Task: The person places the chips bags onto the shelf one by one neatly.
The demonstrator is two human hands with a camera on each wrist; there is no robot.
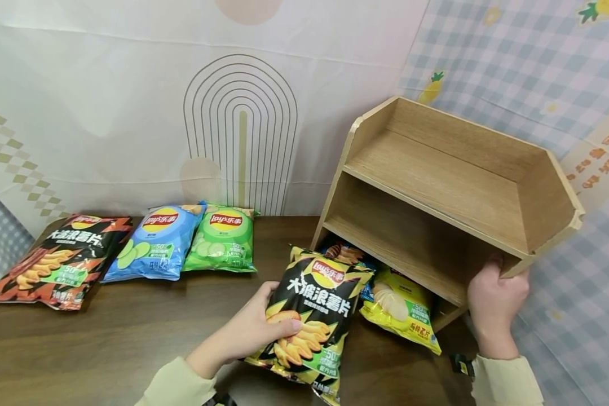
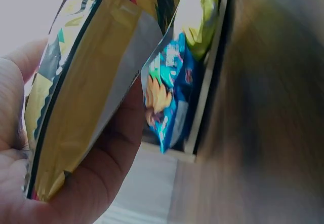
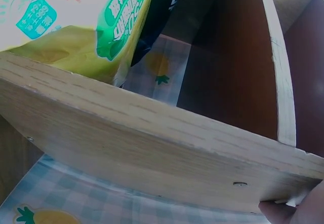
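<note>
My left hand (image 1: 259, 327) grips a black and yellow chip bag (image 1: 312, 293) by its left side, thumb across the front, before the wooden shelf (image 1: 457, 163). Close up in the left wrist view, the chip bag (image 2: 96, 77) lies between thumb and fingers. My right hand (image 1: 497, 301) holds the shelf's right side panel near the middle board. Only some of its fingers (image 3: 304, 211) show at the lower right of the right wrist view. In the shelf's bottom compartment are a yellow chip bag (image 1: 403, 307), sticking out in front, and a blue chip bag (image 2: 169, 89), partly hidden.
On the brown table (image 1: 132, 344), a black and red chip bag (image 1: 63, 259), a blue chip bag (image 1: 154, 242) and a green chip bag (image 1: 222, 239) lean at the back left. A patterned cloth (image 1: 132, 113) hangs behind. The shelf stands angled at the right.
</note>
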